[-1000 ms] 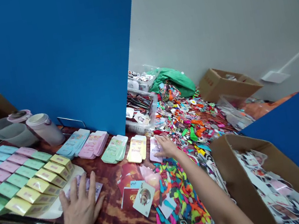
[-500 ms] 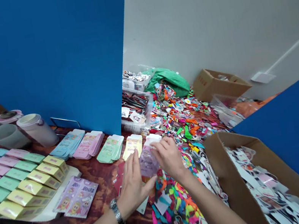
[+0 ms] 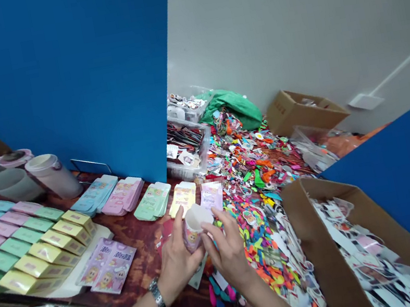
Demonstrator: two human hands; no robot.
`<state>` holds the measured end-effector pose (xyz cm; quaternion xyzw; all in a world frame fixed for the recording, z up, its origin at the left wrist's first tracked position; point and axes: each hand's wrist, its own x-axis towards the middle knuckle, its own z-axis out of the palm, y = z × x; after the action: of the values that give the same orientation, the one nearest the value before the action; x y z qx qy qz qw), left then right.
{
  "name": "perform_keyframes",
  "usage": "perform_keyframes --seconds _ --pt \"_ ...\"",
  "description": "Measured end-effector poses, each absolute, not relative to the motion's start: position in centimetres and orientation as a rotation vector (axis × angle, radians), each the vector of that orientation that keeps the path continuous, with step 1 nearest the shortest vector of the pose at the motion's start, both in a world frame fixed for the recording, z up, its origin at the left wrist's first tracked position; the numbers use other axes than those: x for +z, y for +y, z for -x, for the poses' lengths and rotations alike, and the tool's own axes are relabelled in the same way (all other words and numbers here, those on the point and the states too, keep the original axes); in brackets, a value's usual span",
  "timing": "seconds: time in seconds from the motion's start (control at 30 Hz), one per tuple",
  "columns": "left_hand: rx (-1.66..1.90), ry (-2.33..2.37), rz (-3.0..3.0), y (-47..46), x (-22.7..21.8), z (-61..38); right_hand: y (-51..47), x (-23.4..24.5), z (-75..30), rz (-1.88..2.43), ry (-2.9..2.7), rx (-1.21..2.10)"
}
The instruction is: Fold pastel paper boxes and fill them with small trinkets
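Note:
Between my two hands is a small purple paper box (image 3: 192,236), popped out of its flat shape, with its white inside showing at the raised end. My left hand (image 3: 178,261) wraps its left side, the thumb below it. Fingers of my right hand (image 3: 227,247) pinch the right edge near the mouth. Just behind the box lie flat purple cartons (image 3: 211,197). Leftward along the row come flat yellow cartons (image 3: 183,197), green cartons (image 3: 153,200), pink cartons (image 3: 122,195) and blue cartons (image 3: 95,195). Two printed purple cartons (image 3: 108,266) lie flat left of my left hand.
Folded boxes (image 3: 25,240) in several colours stand in rows at the left. Small colourful trinkets (image 3: 260,239) cover the table's right side. A cardboard box (image 3: 302,231) of printed cut-outs stands at the right. A blue partition (image 3: 96,77) rises behind the cartons.
The flat purple carton has come off its pile toward me and opened into a box shape. Both hands have closed in around it, and the view has shifted slightly.

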<state>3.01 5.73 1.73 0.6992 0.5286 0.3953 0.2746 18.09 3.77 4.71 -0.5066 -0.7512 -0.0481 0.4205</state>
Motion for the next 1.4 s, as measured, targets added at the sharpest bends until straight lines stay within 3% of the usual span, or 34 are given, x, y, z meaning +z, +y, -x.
perform_keyframes --seconds 0.23,0.43,0.53,0.7,0.97,1.2,1.4 --pt "0.974 1.284 -2.245 5.3 1.0 -2.4 3.2 5.4 -17.7 1.318 -1.488 0.695" --pt "1.000 1.294 -2.333 4.9 0.5 -2.0 4.1 6.0 -17.3 1.330 -1.190 1.066" --pt "0.953 1.327 -2.327 4.8 0.5 -1.8 4.2 6.3 -17.2 1.385 -1.296 1.033" --pt "0.790 1.402 -2.371 4.7 0.8 -1.9 3.5 6.8 -16.9 1.389 -1.673 0.597" --pt "0.615 1.507 -2.511 4.5 1.5 -1.8 1.9 3.9 -15.8 1.246 -1.832 0.236" --pt "0.592 1.488 -2.490 4.8 1.5 -1.3 2.2 3.0 -16.0 1.282 -1.731 0.439" --pt "1.080 1.200 -2.273 6.1 2.0 0.9 5.2 2.7 -17.3 1.331 -0.887 0.862"
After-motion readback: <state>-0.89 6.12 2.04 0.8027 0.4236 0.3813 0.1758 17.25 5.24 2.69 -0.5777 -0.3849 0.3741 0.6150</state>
